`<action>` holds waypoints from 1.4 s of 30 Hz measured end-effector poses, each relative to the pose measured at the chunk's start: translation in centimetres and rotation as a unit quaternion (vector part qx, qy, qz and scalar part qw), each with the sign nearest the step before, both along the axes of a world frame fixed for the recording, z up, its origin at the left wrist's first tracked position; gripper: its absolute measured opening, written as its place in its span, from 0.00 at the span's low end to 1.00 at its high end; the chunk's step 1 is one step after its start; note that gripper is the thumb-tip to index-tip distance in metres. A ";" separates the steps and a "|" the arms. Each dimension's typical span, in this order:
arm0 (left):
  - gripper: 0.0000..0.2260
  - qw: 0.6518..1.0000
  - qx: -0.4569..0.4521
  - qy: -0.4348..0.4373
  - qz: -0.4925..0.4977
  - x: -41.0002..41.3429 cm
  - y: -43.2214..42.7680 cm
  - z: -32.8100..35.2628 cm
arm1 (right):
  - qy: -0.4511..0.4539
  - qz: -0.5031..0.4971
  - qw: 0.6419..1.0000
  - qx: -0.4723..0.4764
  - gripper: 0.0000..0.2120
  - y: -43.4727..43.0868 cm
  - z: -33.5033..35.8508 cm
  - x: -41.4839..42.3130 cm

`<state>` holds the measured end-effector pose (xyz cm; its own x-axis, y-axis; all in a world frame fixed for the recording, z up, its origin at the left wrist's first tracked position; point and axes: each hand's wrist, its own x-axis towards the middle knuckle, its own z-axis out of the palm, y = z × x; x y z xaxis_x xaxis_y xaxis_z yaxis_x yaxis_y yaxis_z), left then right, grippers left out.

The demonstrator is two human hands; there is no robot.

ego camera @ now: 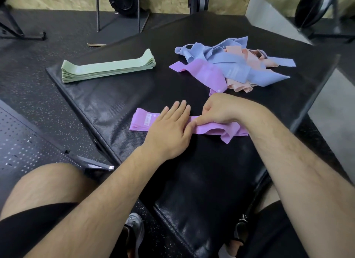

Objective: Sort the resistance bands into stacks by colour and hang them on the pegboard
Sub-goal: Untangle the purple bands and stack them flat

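Sorting partway. Green stack (107, 67) sits squared off on desk (115, 107) and looks finished. Purple stack (142, 121), nearer the person than green stack, is under way. Left grip (171, 127) lies flat with fingers straight, pressing it down. Right grip (221, 109) has fingers curled, pinching the top purple band (226, 130) beside its rumpled right end. Mixed pile (240, 65), right of green stack, holds blue, pink and some purple, unsorted. Pegboard (23, 142), a perforated panel, lies on the floor left of green stack and nearer the person. Judged: one colour done, second in hand, two left, hanging not yet begun.
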<state>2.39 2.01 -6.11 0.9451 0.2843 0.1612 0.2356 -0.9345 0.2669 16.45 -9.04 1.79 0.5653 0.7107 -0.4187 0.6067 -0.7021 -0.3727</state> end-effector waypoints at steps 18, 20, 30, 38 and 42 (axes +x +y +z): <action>0.27 0.999 -0.021 0.014 0.041 0.4 -0.3 0.0 | 0.010 -0.080 0.996 0.026 0.22 -3.8 -0.5 2.5; 0.28 0.999 0.026 -0.020 0.037 0.6 -0.9 0.3 | 0.005 -0.079 0.997 0.027 0.23 -3.9 -0.6 2.5; 0.30 0.999 0.005 0.011 -0.045 3.5 -3.8 -0.6 | 0.003 -0.041 0.998 0.050 0.12 -5.0 -0.1 2.9; 0.26 0.999 -0.018 0.030 -0.030 3.6 -3.9 -0.2 | 0.030 -0.074 0.988 0.132 0.06 -8.3 0.2 4.5; 0.24 0.999 -0.035 0.018 -0.034 3.6 -3.9 -0.1 | 0.019 -0.079 0.975 0.208 0.04 -9.4 -0.9 4.3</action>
<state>5.98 -1.87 -6.25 0.9674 0.2283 0.1096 0.1823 -0.9281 0.3248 20.71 -18.46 0.92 0.6713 0.7287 -0.1353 0.4832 -0.5687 -0.6656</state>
